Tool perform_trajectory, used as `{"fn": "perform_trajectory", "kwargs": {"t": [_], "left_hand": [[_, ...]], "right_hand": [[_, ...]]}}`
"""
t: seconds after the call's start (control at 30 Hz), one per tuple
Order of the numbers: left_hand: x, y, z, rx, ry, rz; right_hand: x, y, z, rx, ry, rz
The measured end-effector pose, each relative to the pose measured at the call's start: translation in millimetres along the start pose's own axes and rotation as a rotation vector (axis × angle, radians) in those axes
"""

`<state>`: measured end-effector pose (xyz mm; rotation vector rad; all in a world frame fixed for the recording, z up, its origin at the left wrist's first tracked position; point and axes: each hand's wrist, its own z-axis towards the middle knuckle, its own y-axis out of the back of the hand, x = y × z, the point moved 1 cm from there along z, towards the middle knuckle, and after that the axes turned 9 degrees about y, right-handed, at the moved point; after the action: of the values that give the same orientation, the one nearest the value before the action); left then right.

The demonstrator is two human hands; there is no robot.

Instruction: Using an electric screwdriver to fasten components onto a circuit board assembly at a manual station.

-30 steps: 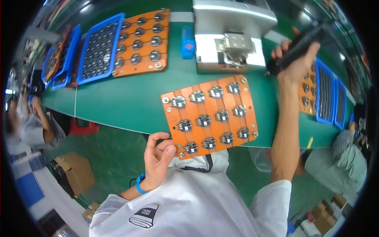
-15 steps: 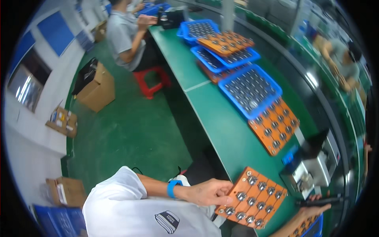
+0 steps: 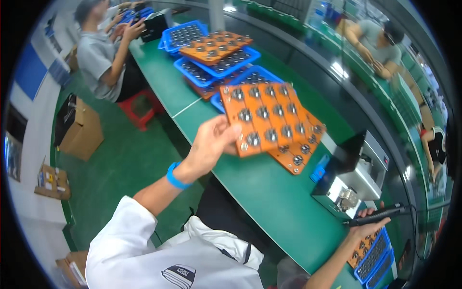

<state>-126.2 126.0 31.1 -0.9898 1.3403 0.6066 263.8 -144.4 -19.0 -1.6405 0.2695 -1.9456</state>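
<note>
Orange plate in pinch of left hand, well apart from right hand around black tool

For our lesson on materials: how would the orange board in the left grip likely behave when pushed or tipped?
The orange board is probably stiff: it looks flat though the left grip pinches it near one edge. Its rows of shiny round parts may make it fairly heavy. Those parts could shift if tipped, though their fastening isn't visible.

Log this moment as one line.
Left hand: grips orange plate by its left edge | Right hand: holds black tool | Nearby: metal fixture, green table
</note>
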Motion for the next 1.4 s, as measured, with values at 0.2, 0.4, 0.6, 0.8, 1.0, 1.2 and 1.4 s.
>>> {"fn": "perform_trajectory", "kwargs": {"t": [0.2,0.4,0.6,0.8,1.0,1.2,1.4], "left_hand": [[2.0,-81.6,144.8,0.011,0.108,-0.082],[39.9,-137.7,264.2,-0.147,0.161,-0.071],[48.4,-161.1,276.7,-0.128,0.256,-0.106],[26.7,-155.2,291.6,-0.028,0.494,-0.273],[10.1,-123.0,307.3,-0.159,0.526,-0.307],[13.3,-124.2,257.0,0.254,-0.094,0.997],[7.6,-148.1,216.5,0.443,-0.114,1.564]], "right_hand": [[9.7,-8.4,-6.9,-0.034,0.017,0.009],[12.3,-17.2,-8.7,-0.077,-0.025,0.014],[15.5,-19.3,-10.1,-0.066,-0.006,-0.031],[18.0,-24.2,-12.6,-0.031,-0.004,-0.044],[13.6,-21.7,-12.4,-0.022,-0.038,-0.022],[16.2,-23.4,-16.3,-0.03,-0.036,-0.04],[14.1,-19.0,-14.4,0.006,-0.044,-0.016]]}}
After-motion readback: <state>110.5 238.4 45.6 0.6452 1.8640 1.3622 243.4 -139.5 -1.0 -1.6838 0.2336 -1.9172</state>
